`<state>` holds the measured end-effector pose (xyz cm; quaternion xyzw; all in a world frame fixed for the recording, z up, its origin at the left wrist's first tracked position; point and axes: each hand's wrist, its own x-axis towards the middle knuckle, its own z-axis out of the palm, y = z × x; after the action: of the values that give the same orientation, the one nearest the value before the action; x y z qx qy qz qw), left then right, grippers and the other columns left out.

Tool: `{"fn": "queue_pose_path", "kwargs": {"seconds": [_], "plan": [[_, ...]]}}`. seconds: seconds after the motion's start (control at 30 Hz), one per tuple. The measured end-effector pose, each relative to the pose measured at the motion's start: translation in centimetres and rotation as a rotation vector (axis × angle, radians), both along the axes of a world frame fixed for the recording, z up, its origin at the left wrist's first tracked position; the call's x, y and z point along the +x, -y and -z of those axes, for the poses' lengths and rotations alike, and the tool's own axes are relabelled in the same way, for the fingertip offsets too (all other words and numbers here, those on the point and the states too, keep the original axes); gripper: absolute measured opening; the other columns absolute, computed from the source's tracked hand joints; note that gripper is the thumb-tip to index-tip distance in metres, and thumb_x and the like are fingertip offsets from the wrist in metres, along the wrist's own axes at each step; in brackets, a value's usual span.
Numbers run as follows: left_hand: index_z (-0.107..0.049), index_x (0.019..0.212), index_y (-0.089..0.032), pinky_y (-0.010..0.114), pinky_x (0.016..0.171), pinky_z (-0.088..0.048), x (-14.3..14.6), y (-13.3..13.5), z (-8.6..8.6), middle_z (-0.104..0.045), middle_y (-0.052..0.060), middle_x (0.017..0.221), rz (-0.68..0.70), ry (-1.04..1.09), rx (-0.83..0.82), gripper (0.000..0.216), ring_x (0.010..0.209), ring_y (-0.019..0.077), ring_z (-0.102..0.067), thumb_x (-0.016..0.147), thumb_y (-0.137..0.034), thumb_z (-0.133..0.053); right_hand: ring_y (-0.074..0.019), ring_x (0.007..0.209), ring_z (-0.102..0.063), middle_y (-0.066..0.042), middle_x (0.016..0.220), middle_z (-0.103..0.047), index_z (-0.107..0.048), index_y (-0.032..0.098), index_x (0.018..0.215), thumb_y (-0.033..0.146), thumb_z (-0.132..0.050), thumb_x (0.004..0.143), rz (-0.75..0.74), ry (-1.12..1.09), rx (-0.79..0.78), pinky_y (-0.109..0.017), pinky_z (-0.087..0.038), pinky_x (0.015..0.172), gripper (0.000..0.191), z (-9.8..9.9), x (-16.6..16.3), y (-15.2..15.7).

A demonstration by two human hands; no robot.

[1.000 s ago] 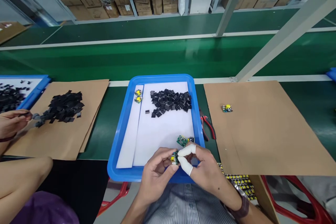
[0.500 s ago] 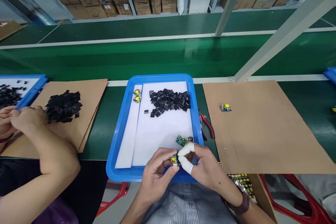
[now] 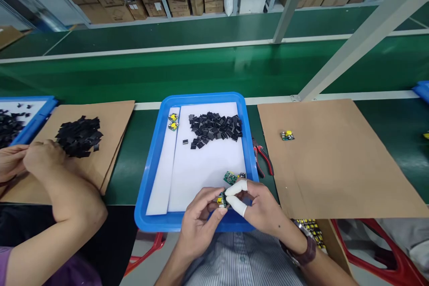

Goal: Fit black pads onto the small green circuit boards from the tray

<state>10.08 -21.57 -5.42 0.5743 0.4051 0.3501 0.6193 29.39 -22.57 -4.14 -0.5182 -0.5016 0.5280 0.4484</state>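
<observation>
Small circuit board (image 3: 221, 199), gripped in left hand (image 3: 200, 215), right hand (image 3: 262, 205) pinching its right side

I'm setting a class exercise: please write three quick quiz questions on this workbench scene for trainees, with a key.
1. Which of the worker's hands, the one in the striped shirt's, wears white finger covers?
2. True or false: the red-handled pliers lie beside the blue tray, on its right.
3. Fill in: the left hand holds a small circuit board with a ____ part on it.

Key:
1. The right hand.
2. True.
3. Yellow.
</observation>
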Motion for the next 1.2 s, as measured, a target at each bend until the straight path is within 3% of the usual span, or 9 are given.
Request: {"fn": "queue_pose_path", "kwargs": {"seconds": [0.23,0.43,0.6,0.73,0.87,1.0,1.1,1.2], "plan": [[-0.070,0.130,-0.025,0.037,0.091,-0.057,0.0,-0.1,-0.1,-0.066,0.013,0.120,-0.015,-0.005,0.019,0.036,0.110,0.0262,-0.066,0.095,-0.021,-0.068,-0.0145,0.069,-0.058,0.000,0.079,-0.062,-0.075,0.022,0.087,0.009,-0.059,0.088,0.053,0.235,0.127,-0.026,-0.047,0.064,0.020,-0.6,-0.8,0.7],[-0.070,0.129,-0.025,0.032,0.088,-0.057,0.2,0.0,-0.3,-0.065,0.011,0.117,-0.015,0.049,-0.013,0.035,0.105,0.0224,-0.066,0.095,-0.019,-0.069,-0.0142,0.068,-0.064,0.000,0.080,-0.070,-0.075,0.022,0.090,0.013,-0.063,0.087,0.026,0.033,-0.008,-0.025,-0.051,0.062,0.015,0.1,-0.5,0.5],[-0.070,0.129,-0.027,0.033,0.099,-0.055,0.3,0.0,-0.4,-0.064,0.011,0.128,-0.023,0.095,-0.069,0.035,0.117,0.0239,-0.064,0.096,-0.018,-0.067,-0.0139,0.067,-0.061,0.001,0.078,-0.066,-0.074,0.022,0.086,0.011,-0.062,0.085,0.030,0.103,0.033,-0.024,-0.048,0.060,0.016,-0.4,-0.3,0.2],[-0.070,0.129,-0.029,0.031,0.091,-0.056,0.2,0.1,-0.2,-0.066,0.010,0.126,-0.014,0.033,0.000,0.035,0.113,0.0228,-0.065,0.095,-0.017,-0.068,-0.0136,0.065,-0.057,0.001,0.075,-0.062,-0.070,0.022,0.083,0.008,-0.061,0.085,-0.019,0.203,0.084,-0.024,-0.045,0.056,0.017,-1.0,-0.2,0.4],[-0.069,0.133,-0.028,0.036,0.090,-0.057,0.0,0.1,0.0,-0.067,0.012,0.123,0.016,-0.090,0.129,0.039,0.111,0.0251,-0.066,0.095,-0.018,-0.067,-0.0149,0.068,-0.059,0.000,0.076,-0.064,-0.066,0.021,0.076,0.007,-0.062,0.083,-0.031,0.281,0.056,-0.025,-0.046,0.058,0.016,-0.9,-0.1,0.3],[-0.068,0.134,-0.027,0.039,0.094,-0.058,-0.1,0.1,0.2,-0.065,0.013,0.130,-0.003,-0.084,0.092,0.039,0.116,0.0277,-0.065,0.096,-0.021,-0.066,-0.0151,0.068,-0.066,0.000,0.079,-0.070,-0.073,0.021,0.090,0.018,-0.068,0.087,-0.028,0.050,-0.066,-0.027,-0.056,0.064,0.006,-0.3,0.0,0.0],[-0.068,0.134,-0.029,0.039,0.097,-0.059,-0.1,0.3,0.4,-0.059,0.012,0.141,-0.035,-0.029,0.005,0.039,0.126,0.0298,-0.062,0.095,-0.023,-0.068,-0.0161,0.068,-0.071,0.001,0.080,-0.073,-0.073,0.022,0.109,0.033,-0.077,0.086,-0.028,-0.209,-0.166,-0.031,-0.062,0.071,0.026,-0.2,0.1,0.1],[-0.068,0.133,-0.029,0.034,0.094,-0.059,0.1,0.5,0.4,-0.064,0.011,0.134,-0.079,-0.047,-0.008,0.040,0.119,0.0264,-0.066,0.093,-0.021,-0.071,-0.0166,0.075,-0.073,0.000,0.084,-0.073,-0.075,0.022,0.100,0.035,-0.080,0.084,-0.015,-0.240,-0.192,-0.031,-0.062,0.076,0.021,-0.4,0.1,0.5]]}}
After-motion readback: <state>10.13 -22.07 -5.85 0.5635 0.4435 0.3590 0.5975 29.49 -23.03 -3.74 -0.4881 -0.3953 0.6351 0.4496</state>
